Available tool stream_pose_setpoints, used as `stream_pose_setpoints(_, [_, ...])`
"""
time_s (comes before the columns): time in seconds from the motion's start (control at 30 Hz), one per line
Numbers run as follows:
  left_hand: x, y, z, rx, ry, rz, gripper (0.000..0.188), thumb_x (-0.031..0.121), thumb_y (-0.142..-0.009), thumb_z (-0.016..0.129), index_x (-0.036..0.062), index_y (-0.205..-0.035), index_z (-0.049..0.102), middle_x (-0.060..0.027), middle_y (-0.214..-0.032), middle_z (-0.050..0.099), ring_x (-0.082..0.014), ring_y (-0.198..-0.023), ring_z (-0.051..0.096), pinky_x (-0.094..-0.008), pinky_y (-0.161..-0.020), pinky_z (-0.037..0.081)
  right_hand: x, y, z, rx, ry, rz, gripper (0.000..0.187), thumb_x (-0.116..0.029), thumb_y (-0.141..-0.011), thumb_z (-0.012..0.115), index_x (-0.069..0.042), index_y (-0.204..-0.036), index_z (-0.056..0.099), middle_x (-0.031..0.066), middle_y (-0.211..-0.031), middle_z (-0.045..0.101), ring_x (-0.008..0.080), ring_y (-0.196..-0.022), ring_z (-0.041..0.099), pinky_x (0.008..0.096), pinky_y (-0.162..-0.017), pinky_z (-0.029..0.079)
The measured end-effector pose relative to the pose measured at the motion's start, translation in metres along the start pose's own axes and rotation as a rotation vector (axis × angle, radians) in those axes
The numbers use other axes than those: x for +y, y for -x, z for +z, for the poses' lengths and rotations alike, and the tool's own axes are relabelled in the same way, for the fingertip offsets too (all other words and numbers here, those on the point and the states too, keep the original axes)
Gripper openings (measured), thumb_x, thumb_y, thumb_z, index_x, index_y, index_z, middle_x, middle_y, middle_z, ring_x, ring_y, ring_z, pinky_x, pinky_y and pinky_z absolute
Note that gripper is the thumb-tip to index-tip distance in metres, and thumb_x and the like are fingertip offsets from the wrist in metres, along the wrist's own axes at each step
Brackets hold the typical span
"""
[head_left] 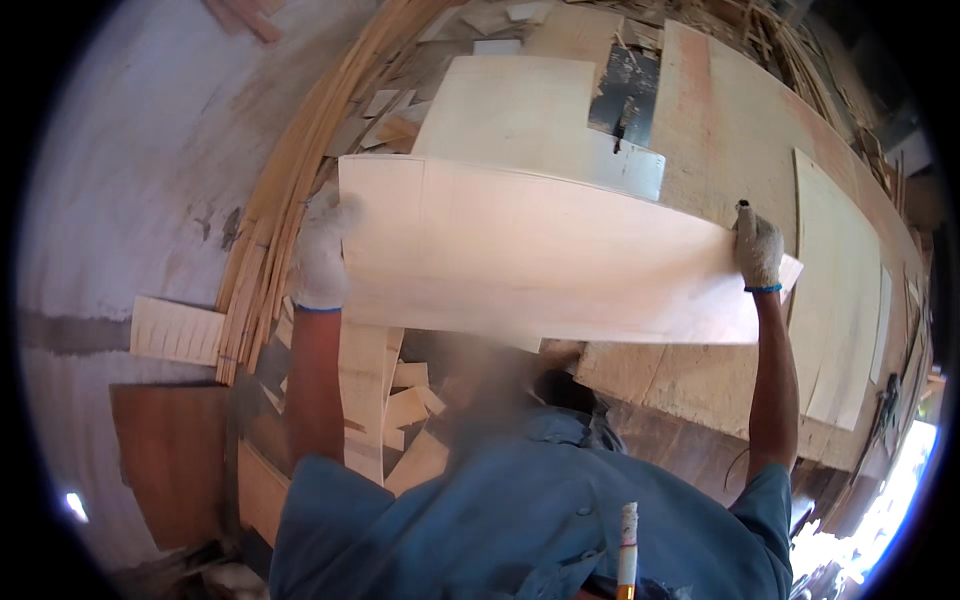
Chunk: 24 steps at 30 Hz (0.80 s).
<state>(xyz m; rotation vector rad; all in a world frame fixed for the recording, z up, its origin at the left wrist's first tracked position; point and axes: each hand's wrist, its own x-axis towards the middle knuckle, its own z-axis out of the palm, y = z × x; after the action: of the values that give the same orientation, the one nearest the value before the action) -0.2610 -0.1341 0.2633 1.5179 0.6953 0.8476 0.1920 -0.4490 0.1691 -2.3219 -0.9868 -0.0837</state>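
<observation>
A long, thin, pale wood sheet (540, 250), like plywood or veneer, spans the space before my chest, bowed slightly. My left hand (322, 250), in a white knit glove, is closed on its left end and a little blurred. On the right end, my gloved right hand (760, 245) has its fingers wrapped over the edge. Just beyond the held sheet, another pale sheet (510, 105) lies on the wooden work surface (715, 130). A shiny flat metal piece (640, 170) shows beside it, near a dark opening (627, 90).
Long thin wood strips (290, 190) run in a bundle along the left. Offcuts (405, 408) are scattered below the held sheet. A brown board (175, 460) leans at the lower left. Another pale panel (840, 290) lies at the right. A cigarette (627, 550) juts in at the bottom.
</observation>
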Motion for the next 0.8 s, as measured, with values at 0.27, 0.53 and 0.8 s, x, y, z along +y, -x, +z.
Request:
stream_pose_setpoints(0.27, [-0.242,-0.071,-0.128,-0.139,-0.879,0.058,0.048,0.036,-0.100,0.041,-0.0038,-0.116,0.060,-0.0186,-0.114,0.064,-0.0331,-0.106,0.058,-0.0430,-0.088,0.045,0.063,0.178,-0.001,-0.285,0.464,0.461,0.031,-0.041,-0.099,0.041,-0.022,-0.114,0.061,0.0229,-0.090,0.067,0.0426,-0.083,0.063,0.0520,-0.071,0.048])
stream_pose_setpoints(0.53, [-0.323,0.001,-0.148,-0.031,-0.792,-0.388,0.057,0.045,-0.099,0.045,-0.0088,-0.103,0.062,-0.0203,-0.098,0.067,-0.0330,-0.091,0.062,-0.0441,-0.082,0.047,0.016,0.352,0.036,-0.253,0.173,0.995,0.041,-0.032,-0.092,0.050,-0.001,-0.117,0.061,0.0257,-0.080,0.066,0.0341,-0.076,0.067,0.0455,-0.070,0.050])
stream_pose_setpoints(0.8, [-0.340,0.022,-0.174,0.024,-0.398,-0.355,0.051,0.040,-0.098,0.050,-0.0088,-0.105,0.063,-0.0098,-0.101,0.066,-0.0202,-0.089,0.061,-0.0352,-0.083,0.048,-0.057,0.354,0.082,0.047,-0.405,1.280,0.055,-0.049,-0.090,0.060,0.006,-0.087,0.071,0.0044,-0.075,0.067,0.0122,-0.065,0.059,0.0306,-0.060,0.047])
